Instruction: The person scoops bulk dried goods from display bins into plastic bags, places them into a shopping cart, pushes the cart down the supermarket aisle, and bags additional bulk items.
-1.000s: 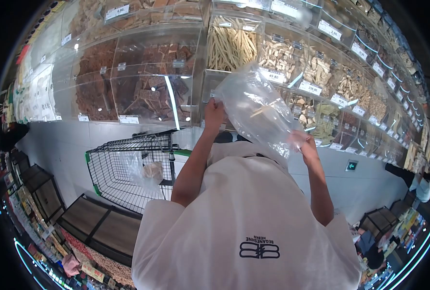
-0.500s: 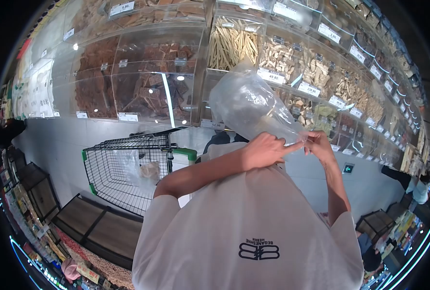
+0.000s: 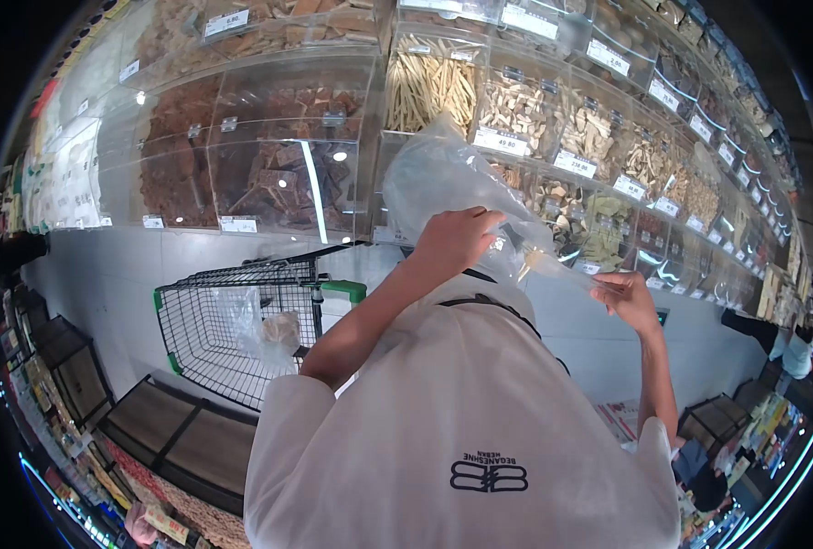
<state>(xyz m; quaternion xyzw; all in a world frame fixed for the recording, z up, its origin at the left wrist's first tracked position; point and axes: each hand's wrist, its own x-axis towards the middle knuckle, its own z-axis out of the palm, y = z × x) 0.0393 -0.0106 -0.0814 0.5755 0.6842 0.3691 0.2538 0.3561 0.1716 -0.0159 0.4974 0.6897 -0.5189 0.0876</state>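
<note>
A large clear plastic bag point(image 3: 438, 174) is stretched between my hands in front of the bulk bins. My left hand point(image 3: 461, 240) is closed around the bag's middle, its fingers bunching the film. My right hand point(image 3: 624, 300) pinches the narrow end of the bag, off to the right and lower. Some small pale yellowish pieces point(image 3: 530, 263) show through the film between the two hands; I cannot make out exactly what they are. The wide end of the bag puffs out toward a bin of long pale dried sticks point(image 3: 431, 87).
Clear bins with price tags line the front, holding dark reddish chunks point(image 3: 292, 178) and pale dried slices point(image 3: 516, 110). A green-handled shopping cart point(image 3: 233, 320) with a bagged item point(image 3: 280, 329) stands at my left. Brown crates point(image 3: 182, 430) sit behind it. Another person point(image 3: 795, 352) is at far right.
My left hand has moved left and up from beside my right hand and now grips the bag's middle. My right hand has shifted right and slightly down, drawing the narrow end out.
</note>
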